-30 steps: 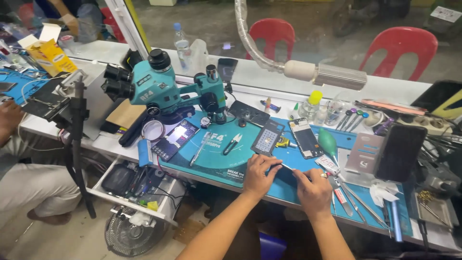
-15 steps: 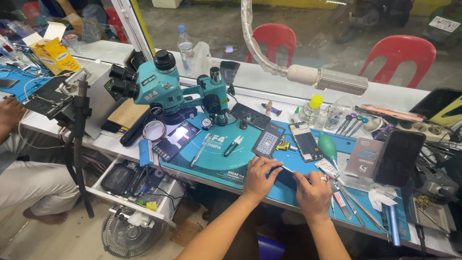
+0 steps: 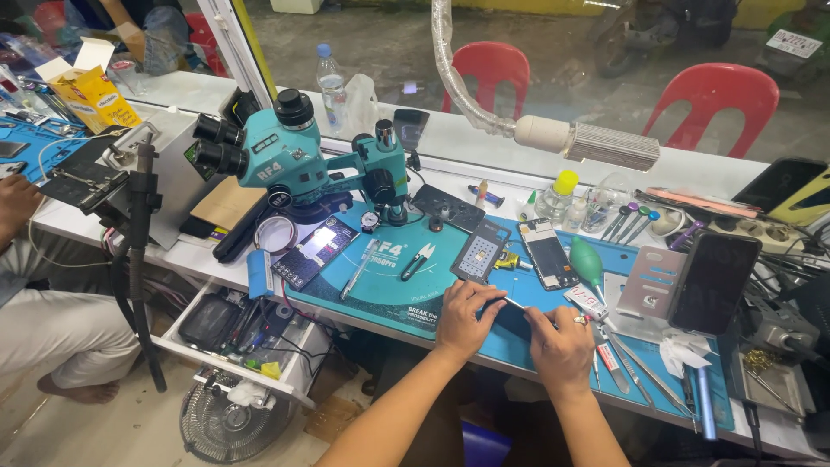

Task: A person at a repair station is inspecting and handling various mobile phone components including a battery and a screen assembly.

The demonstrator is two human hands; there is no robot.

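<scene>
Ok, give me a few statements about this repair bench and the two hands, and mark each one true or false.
1. The left hand and right hand hold a thin tool between them. True.
2. The microscope is red. False: it is teal.
3. Both hands rest over the blue mat. True.
4. The drawer under the bench is shut. False: it is pulled open.
5. A water bottle stands behind the microscope. True.

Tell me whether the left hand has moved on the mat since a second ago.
No. The left hand stays just below the opened phone on the blue mat, as before; only the camera shifted slightly.
</scene>
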